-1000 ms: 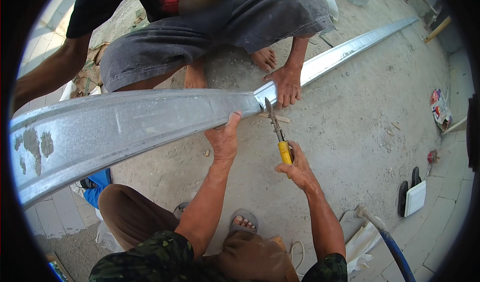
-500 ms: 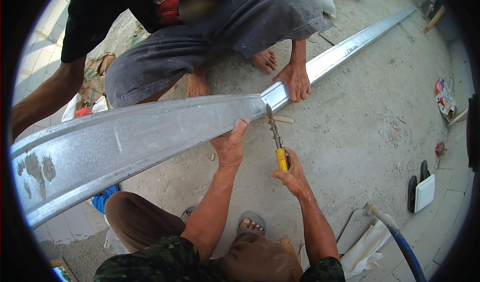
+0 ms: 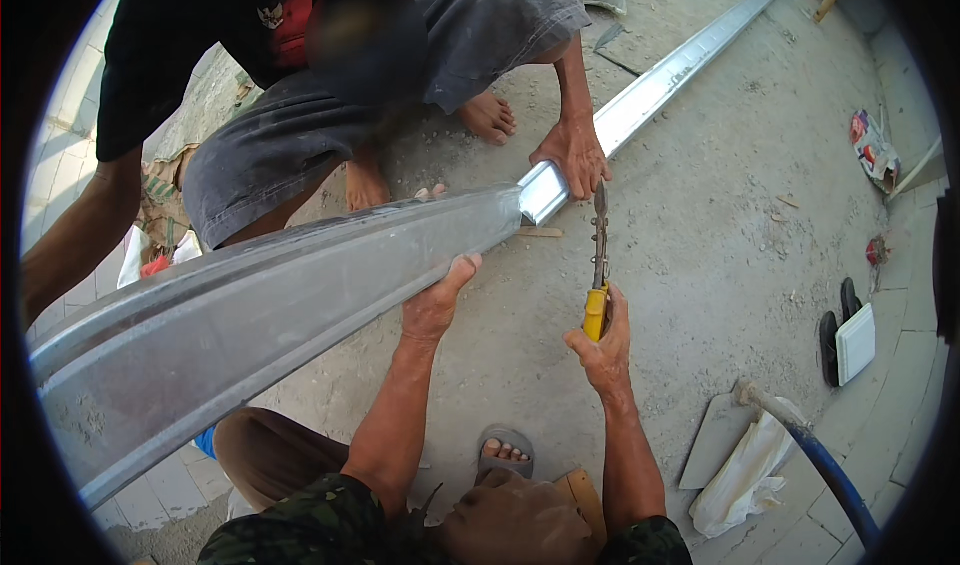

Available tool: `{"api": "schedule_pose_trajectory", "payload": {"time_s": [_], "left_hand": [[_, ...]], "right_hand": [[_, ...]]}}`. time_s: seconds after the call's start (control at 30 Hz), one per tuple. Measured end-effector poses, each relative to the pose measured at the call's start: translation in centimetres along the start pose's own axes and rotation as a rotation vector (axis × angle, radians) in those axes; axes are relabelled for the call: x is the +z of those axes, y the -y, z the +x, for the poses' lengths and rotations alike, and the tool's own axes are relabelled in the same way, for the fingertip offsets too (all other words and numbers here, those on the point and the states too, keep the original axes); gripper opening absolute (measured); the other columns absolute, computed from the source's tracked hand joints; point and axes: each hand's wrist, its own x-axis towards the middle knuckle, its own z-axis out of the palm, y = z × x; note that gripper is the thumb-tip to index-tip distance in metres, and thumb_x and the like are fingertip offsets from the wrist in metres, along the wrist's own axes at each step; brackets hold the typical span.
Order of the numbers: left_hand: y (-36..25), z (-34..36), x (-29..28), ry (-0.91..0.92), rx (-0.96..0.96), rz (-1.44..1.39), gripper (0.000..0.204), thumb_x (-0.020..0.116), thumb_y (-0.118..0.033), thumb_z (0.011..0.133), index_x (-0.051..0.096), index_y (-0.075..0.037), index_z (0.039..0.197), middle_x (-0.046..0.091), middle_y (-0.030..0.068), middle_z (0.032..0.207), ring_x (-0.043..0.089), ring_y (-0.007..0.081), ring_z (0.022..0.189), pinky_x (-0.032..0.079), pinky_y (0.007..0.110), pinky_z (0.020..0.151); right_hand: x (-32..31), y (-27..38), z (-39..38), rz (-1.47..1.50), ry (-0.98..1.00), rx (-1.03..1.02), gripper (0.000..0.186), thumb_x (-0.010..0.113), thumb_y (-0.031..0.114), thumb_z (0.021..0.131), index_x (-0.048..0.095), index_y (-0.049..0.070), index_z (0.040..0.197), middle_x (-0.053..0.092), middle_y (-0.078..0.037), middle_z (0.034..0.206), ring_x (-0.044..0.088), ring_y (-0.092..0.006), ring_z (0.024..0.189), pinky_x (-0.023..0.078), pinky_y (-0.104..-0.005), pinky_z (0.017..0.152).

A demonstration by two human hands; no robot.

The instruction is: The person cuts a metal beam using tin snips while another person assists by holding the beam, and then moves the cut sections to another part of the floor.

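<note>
A long galvanized metal channel (image 3: 300, 270) runs from the left rim to the far right, with a sharp bend near its middle. My left hand (image 3: 437, 297) grips its near edge just left of the bend, thumb on the metal and the other fingers hidden beneath. In my right hand (image 3: 605, 350) are tin snips (image 3: 597, 305) with yellow handles, their blades pointing away from me. The blades stand right of the bend, close to a co-worker's hand (image 3: 574, 155). That hand presses the far stretch of channel (image 3: 665, 90) down against the ground.
The co-worker squats opposite in grey trousers (image 3: 290, 145). A thin wood strip (image 3: 540, 232) lies under the bend. On the right are a blue-handled tool (image 3: 820, 475), a white plastic sheet (image 3: 740, 490), dark sandals (image 3: 829, 345) and a white square piece (image 3: 856, 345).
The tin snips have moved right, away from the bend, in my right hand. The near stretch of channel has tilted and its bend looks sharper. My left hand keeps its grip.
</note>
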Motion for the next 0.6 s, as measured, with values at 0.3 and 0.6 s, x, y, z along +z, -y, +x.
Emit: {"api": "schedule_pose_trajectory", "payload": {"time_s": [0.3,0.6], "left_hand": [[-0.7,1.6,-1.7,0.217,-0.002,0.088,0.087,0.073,-0.010,0.068,0.029,-0.005,0.143,0.035,0.0213,0.144,0.035,0.0317,0.134,0.028,0.048,0.112],[-1.3,1.2,-0.8,0.129,-0.008,0.094,0.090,0.075,-0.015,0.069,0.026,-0.001,0.143,0.031,0.0204,0.146,0.033,0.0300,0.135,0.026,0.045,0.112]], "right_hand": [[1.6,-2.3,-0.8,0.065,-0.014,0.000,0.081,0.069,0.013,0.066,0.032,-0.004,0.135,0.047,-0.013,0.110,0.048,-0.0218,0.097,0.042,-0.0346,0.088],[3.9,-2.6,-1.5,0.343,-0.075,0.061,0.081,0.069,0.011,0.068,0.029,-0.006,0.136,0.045,-0.010,0.101,0.046,-0.0181,0.090,0.043,-0.0322,0.082]]}}
